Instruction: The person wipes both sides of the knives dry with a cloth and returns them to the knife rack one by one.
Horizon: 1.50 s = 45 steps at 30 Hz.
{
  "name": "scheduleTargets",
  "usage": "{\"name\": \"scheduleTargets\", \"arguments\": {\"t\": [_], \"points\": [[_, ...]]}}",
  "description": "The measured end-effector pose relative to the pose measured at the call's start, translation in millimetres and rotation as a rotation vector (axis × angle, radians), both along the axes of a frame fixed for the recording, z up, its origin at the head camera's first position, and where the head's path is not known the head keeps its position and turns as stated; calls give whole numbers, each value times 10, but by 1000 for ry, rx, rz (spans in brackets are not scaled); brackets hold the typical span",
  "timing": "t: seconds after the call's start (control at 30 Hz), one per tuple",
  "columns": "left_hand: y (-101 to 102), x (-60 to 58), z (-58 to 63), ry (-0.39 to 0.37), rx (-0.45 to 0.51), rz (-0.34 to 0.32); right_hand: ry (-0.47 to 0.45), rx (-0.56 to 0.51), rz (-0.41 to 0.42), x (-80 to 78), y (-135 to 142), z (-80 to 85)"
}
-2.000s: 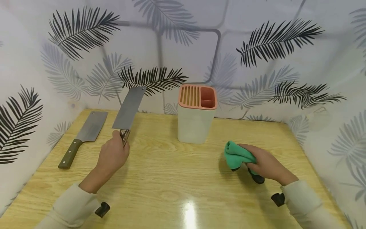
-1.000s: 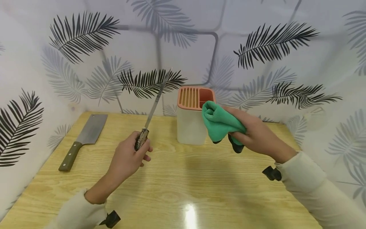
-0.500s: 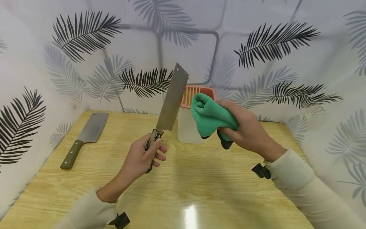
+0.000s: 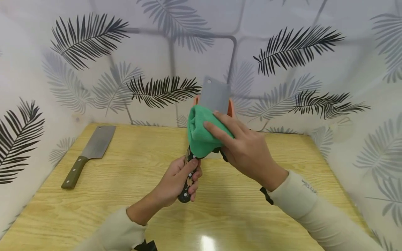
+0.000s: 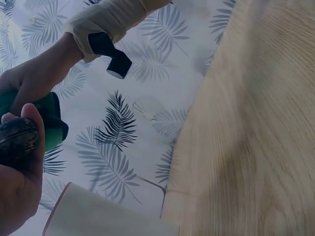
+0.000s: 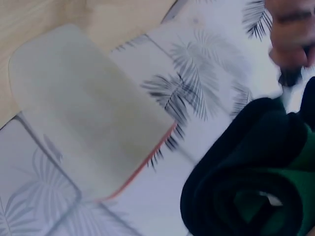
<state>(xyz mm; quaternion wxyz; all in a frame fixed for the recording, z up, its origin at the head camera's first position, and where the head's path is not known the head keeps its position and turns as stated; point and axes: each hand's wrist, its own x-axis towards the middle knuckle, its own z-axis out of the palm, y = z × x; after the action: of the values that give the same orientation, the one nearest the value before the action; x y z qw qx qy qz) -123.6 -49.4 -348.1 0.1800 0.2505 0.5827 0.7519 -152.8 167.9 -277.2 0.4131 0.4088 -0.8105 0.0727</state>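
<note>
My left hand (image 4: 174, 179) grips the dark, patterned handle (image 4: 190, 174) of a cleaver, whose grey blade (image 4: 216, 92) points up and away. A folded green cloth (image 4: 202, 134) with dark patches lies over the lower blade. My right hand (image 4: 249, 151) holds this cloth against the blade, fingers spread over its top. In the left wrist view, the handle end (image 5: 17, 140) shows between the left fingers, with the cloth (image 5: 51, 128) just beyond. The right wrist view has the rolled cloth (image 6: 231, 152) close up. The blade's lower part is hidden under the cloth.
On the table's left lies a second cleaver (image 4: 98, 143) with an olive handle. Behind the hands stands a pale knife holder (image 6: 88, 108) with a coral rim (image 4: 231, 108), mostly covered in the head view. Leaf-patterned sheeting (image 4: 282, 87) surrounds the wooden table (image 4: 141, 157).
My left hand has carried the cleaver rightward to the middle, turning its blade. My right hand has brought the green cloth up and leftward; it now meets the blade.
</note>
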Motion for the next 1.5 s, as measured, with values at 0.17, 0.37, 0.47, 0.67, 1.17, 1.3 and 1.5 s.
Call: {"name": "scheduleTargets", "arguments": {"t": [0.17, 0.37, 0.47, 0.67, 1.17, 1.3, 1.5], "points": [[43, -21, -12, 66, 20, -41, 10, 28, 3, 43, -121, -90], [46, 4, -36, 89, 35, -145, 54, 2, -79, -51, -116, -48], [55, 44, -58, 75, 43, -208, 46, -32, -139, -174, -37, 62], [106, 47, -86, 140, 100, -300, 20, -68, -197, -359, 117, 230], [128, -78, -120, 175, 158, -201, -81, -56, -7, 105, -134, -200], [72, -64, -74, 186, 176, -248, -26, -98, -69, 52, -153, -92], [41, 4, -38, 170, 191, -332, -11, -179, -167, -183, -74, 200]]}}
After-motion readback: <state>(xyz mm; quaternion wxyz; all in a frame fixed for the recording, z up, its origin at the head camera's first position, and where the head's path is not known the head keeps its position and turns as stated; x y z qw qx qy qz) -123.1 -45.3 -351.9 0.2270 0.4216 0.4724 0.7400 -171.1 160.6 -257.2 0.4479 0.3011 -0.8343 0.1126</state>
